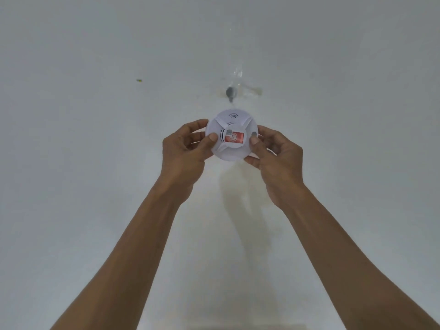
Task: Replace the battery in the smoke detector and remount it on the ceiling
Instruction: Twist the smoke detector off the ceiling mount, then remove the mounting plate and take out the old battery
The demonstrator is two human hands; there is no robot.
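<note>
Your left hand (184,148) and right hand (273,153) pinching the round white plastic smoke detector (232,136) between them, grey ceiling hook (230,92) just beyond your fingers

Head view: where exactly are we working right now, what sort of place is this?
Probably indoors, right under a room's ceiling: plain white painted surface fills the view, a grey fitting sits in it, and both hands hold a smoke detector up near it.
</note>
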